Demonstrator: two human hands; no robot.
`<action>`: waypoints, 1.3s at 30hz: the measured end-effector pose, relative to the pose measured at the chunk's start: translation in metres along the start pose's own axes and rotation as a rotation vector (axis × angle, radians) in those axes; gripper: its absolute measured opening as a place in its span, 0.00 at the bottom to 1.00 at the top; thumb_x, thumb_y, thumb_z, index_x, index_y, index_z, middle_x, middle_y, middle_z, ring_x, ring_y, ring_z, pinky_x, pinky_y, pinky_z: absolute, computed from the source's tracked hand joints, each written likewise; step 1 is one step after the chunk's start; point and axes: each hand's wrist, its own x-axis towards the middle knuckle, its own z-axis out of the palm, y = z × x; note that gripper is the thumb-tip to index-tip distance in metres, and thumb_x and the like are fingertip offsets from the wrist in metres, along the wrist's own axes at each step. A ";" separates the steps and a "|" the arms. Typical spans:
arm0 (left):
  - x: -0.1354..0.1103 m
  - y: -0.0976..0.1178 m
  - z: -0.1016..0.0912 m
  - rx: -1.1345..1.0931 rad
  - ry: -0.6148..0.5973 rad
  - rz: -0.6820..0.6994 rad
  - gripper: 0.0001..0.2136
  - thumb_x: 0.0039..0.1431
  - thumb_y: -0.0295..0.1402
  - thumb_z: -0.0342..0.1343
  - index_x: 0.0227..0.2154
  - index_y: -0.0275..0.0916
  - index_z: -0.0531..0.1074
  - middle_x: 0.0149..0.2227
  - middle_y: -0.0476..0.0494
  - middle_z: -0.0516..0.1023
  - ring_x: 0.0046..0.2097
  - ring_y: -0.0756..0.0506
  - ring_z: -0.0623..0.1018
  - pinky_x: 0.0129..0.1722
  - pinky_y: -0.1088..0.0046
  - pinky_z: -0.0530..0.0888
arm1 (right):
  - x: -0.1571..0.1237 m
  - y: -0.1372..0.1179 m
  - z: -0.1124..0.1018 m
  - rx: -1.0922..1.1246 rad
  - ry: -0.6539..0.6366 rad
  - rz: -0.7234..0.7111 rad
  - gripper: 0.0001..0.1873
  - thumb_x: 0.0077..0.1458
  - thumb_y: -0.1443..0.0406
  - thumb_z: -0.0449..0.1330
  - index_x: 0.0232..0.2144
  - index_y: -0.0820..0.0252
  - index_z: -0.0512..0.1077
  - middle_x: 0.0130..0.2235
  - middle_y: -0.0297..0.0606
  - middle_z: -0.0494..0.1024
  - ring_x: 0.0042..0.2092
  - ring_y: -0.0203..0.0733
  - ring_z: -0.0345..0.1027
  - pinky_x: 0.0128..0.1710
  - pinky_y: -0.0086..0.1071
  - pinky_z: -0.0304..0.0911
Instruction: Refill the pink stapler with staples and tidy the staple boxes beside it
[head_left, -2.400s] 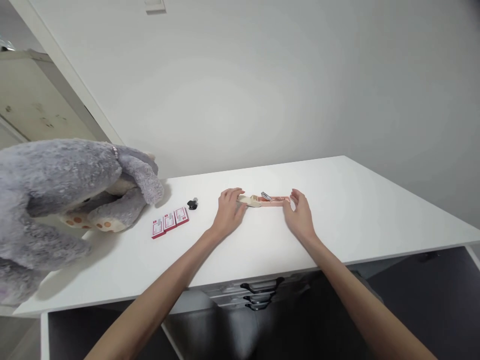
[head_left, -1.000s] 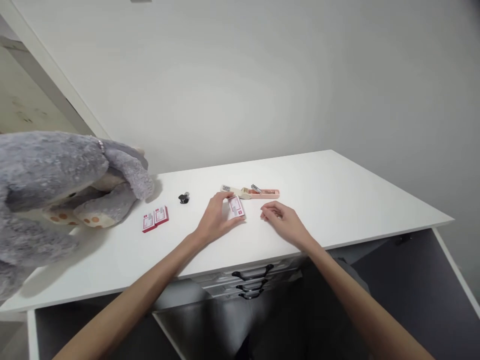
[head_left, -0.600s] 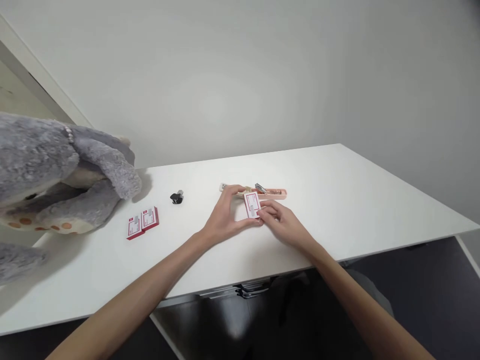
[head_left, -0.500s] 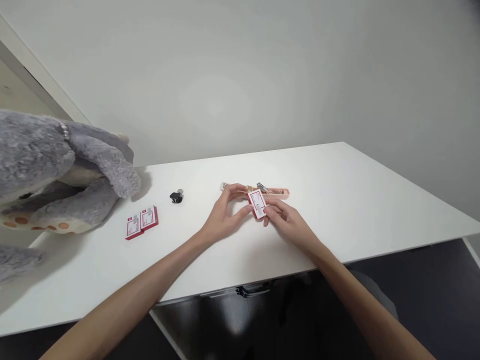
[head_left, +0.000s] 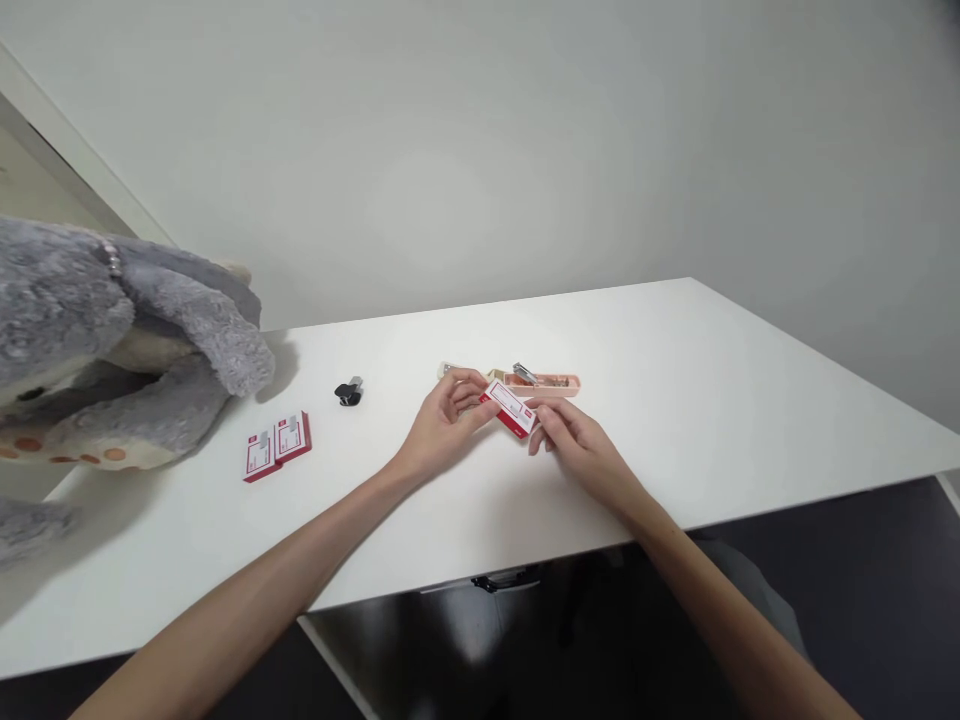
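Note:
A small red-and-white staple box (head_left: 508,408) is tilted above the table between both hands. My left hand (head_left: 450,415) grips its left end with thumb and fingers. On the opposite end, my right hand (head_left: 571,437) pinches the box between thumb and fingertips. Just behind it lies a pale pink stapler (head_left: 551,384), opened out, with a metal part standing up near its middle. My left fingers and the box partly cover the stapler.
Two more red-and-white boxes (head_left: 277,447) lie side by side on the white table (head_left: 420,530). A black clip-like object (head_left: 348,392) sits behind them. A large grey plush toy (head_left: 187,330) occupies the left side. A wall (head_left: 480,150) borders the back.
The staple box has been turned in my hands, so it lies lengthwise between them and shows more of its red side. The view has shifted slightly.

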 end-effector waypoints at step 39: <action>-0.003 -0.002 -0.002 0.018 -0.008 0.065 0.15 0.67 0.45 0.65 0.48 0.42 0.70 0.53 0.40 0.77 0.53 0.42 0.81 0.55 0.59 0.78 | -0.003 0.001 0.003 -0.157 0.239 -0.237 0.07 0.65 0.59 0.62 0.41 0.51 0.80 0.55 0.43 0.82 0.59 0.52 0.75 0.42 0.41 0.78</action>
